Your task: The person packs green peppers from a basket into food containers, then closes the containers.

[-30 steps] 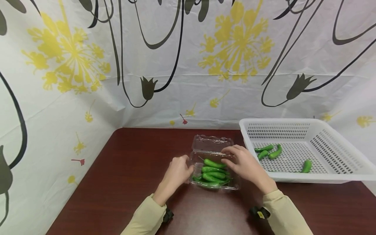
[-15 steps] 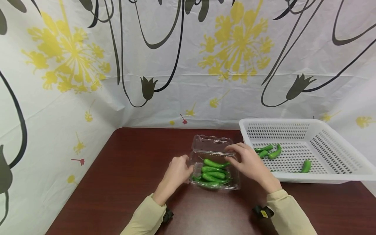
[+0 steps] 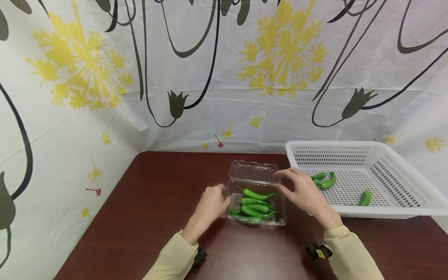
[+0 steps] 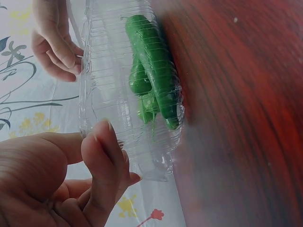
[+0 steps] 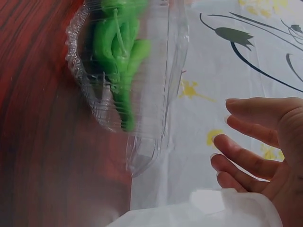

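Observation:
A clear plastic clamshell container (image 3: 282, 218) sits on the table with its lid (image 3: 246, 172) folded back away from me. Several green chili peppers (image 3: 254, 202) lie crosswise in its base. My left hand (image 3: 209, 203) pinches the container's left wall, thumb and fingers at the rim (image 4: 87, 109). The right hand (image 3: 302, 191) hovers by the container's right side, its fingers loosely spread with nothing between them. In the right wrist view, a gap shows between the right hand (image 5: 265, 146) and the container wall (image 5: 158, 94).
At the right stands a white perforated basket (image 3: 385, 211) holding several green chilies (image 3: 328, 182), one apart from the others (image 3: 365, 198). Its left wall is close to my right hand. A patterned cloth (image 3: 196, 136) hangs behind the dark red wooden table (image 3: 168, 202).
The right hand has moved right, from over the peppers toward the basket. It has left a pepper at the far end of the row. The left hand stays in place.

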The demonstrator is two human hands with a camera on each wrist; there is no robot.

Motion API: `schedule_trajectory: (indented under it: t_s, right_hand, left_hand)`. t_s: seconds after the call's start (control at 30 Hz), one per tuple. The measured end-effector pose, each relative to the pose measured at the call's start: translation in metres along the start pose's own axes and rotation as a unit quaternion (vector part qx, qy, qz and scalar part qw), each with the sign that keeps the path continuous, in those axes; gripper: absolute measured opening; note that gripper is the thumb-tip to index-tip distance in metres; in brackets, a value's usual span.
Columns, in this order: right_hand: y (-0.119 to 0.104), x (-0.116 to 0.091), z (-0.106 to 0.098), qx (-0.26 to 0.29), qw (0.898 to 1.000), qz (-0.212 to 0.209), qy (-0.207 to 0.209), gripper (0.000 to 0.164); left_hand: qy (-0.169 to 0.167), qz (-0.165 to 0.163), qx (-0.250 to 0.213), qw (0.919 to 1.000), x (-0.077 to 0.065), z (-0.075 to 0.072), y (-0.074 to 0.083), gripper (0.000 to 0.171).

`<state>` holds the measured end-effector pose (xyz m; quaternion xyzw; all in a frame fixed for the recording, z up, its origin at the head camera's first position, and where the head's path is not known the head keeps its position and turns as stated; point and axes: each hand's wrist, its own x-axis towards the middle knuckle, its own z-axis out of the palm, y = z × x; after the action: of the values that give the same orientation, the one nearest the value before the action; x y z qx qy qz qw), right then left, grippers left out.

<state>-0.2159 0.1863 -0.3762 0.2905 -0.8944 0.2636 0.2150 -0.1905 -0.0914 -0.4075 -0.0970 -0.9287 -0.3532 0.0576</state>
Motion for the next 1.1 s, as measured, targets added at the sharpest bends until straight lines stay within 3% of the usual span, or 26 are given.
schedule_trajectory:
  t_s: [0.33, 0.53, 1.1]
  right_hand:
    - [0.006, -0.002, -0.007, -0.017, 0.999, -0.016, 0.032, 0.027]
    - [0.009, -0.005, -0.011, -0.027, 0.998, -0.027, 0.049, 0.027]
    - [0.017, -0.013, -0.021, -0.024, 0.999, 0.014, 0.032, 0.024]
  left_hand:
    - [-0.009, -0.003, -0.021, 0.9997, 0.000, 0.000, 0.001, 0.026]
    - [-0.009, -0.001, -0.011, 0.9999, 0.000, 0.000, 0.001, 0.027]
    - [-0.004, -0.003, 0.000, 1.0000, -0.001, 0.000, 0.001, 0.029]
